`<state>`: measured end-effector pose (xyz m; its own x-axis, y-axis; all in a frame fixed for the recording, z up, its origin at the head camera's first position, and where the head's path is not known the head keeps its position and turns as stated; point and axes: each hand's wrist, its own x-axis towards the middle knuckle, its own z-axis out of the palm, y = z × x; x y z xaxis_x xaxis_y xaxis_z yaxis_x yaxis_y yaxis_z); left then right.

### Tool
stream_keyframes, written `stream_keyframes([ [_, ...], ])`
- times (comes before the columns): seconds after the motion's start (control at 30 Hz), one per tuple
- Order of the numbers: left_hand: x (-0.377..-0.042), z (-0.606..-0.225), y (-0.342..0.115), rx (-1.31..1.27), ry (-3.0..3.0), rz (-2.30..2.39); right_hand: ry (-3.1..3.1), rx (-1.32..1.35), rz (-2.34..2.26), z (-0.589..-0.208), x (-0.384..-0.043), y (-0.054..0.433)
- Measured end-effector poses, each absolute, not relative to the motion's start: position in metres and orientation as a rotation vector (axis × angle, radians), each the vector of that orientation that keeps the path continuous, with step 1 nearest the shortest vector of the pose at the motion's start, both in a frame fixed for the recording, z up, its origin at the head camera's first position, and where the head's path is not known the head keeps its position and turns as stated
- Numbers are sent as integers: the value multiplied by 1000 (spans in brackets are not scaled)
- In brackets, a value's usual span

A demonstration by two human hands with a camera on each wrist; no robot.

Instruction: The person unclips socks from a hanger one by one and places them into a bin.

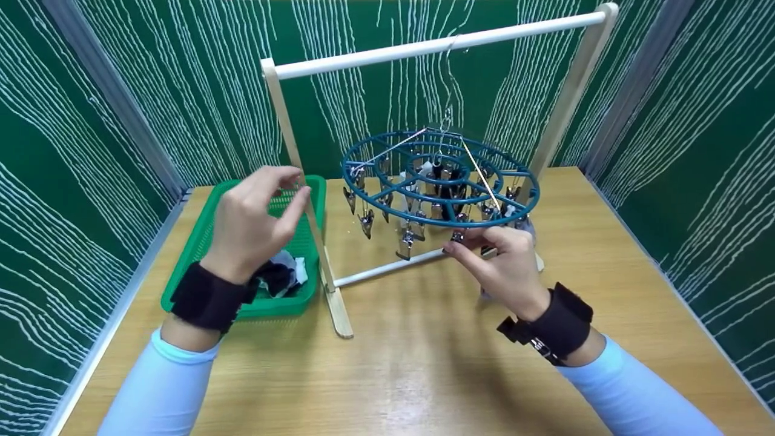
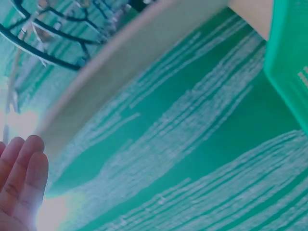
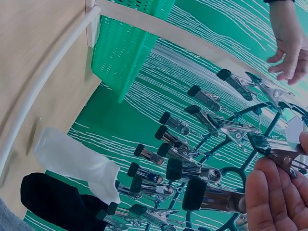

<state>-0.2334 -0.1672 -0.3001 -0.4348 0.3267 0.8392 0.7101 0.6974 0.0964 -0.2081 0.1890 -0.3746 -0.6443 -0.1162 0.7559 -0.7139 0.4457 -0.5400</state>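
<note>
Lt-blue sleeves [image 1: 166, 384] nearest, blk wristbands [image 1: 212, 297] on both arms.

R hand [image 1: 499, 260]: thumb + fingers pinching one metal clip [image 3: 279, 151] under near rim of hanger. L hand [image 1: 251, 218]: nothing held, fingers loosely bent, thumb apart; in head view it overlaps basket + L post of stand; can't tell if touching post.

Hanger [image 1: 445, 223]: round, dk blue-green, concentric rings w/ spokes, tilted a bit, hung abt. mid-stand above worktop [image 1: 399, 363]. Pale cords [image 1: 478, 169] run up from rim. Many clips [image 3: 208, 195] dangle below: shiny metal, dk tips. White sock [image 3: 77, 161] + blk sock [image 3: 57, 202] hang side by side from clips, toes down. Grey cloth [image 1: 525, 227] near R edge of hanger, mostly hidden.

Basket [image 1: 275, 307]: green plastic, slotted sides, rectangular, on worktop at L, just beside stand. In it, near end: small loose heap, blk cloth [image 1: 275, 278] w/ white cloth [image 1: 300, 270] + some grey; no. of pcs unclear.

Stand: wood posts, white top bar [image 1: 375, 56], white lower bar [image 1: 387, 268]. Hanger's metal hook [image 1: 448, 72] over top bar.

Far: green walls [image 1: 206, 79], wavy white lines, grey corner strips.
</note>
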Motion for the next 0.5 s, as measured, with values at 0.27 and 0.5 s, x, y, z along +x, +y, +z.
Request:
stream_keyframes([
  [0.27,-228,-300,-136,-957,-2090,-499,-2072,681,1196,-375,-209,189],
  [0.5,-226,-296,-107,-1060,-2146,-443,-2076,691,1203,-375,-209,187],
])
